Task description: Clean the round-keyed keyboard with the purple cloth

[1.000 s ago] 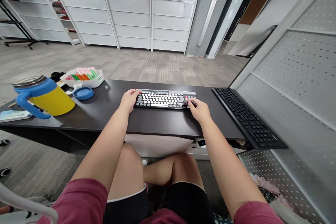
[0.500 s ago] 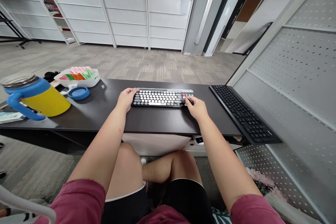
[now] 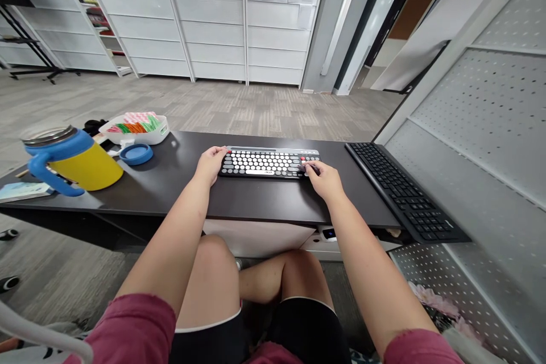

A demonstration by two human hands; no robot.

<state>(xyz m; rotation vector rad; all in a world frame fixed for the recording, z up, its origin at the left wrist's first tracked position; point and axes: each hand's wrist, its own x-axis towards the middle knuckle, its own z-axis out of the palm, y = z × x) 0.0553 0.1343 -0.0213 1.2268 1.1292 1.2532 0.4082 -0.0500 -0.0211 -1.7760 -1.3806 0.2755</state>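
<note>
A small keyboard (image 3: 267,162) with round white and grey keys and red corner keys lies in the middle of a dark desk (image 3: 251,196). My left hand (image 3: 210,162) grips its left end, fingers curled round the edge. At the right end my right hand (image 3: 325,178) has its fingers pinched over the lower right keys, on something small and dark that I cannot make out.
A black full-size keyboard (image 3: 401,190) lies at the desk's right end beside a perforated white panel (image 3: 478,142). On the left stand a yellow mug with blue handle (image 3: 72,162), a blue lid (image 3: 136,153) and a white tray of coloured items (image 3: 135,126).
Both hands stay at the ends of the small keyboard. Only the camera view has shifted slightly.
</note>
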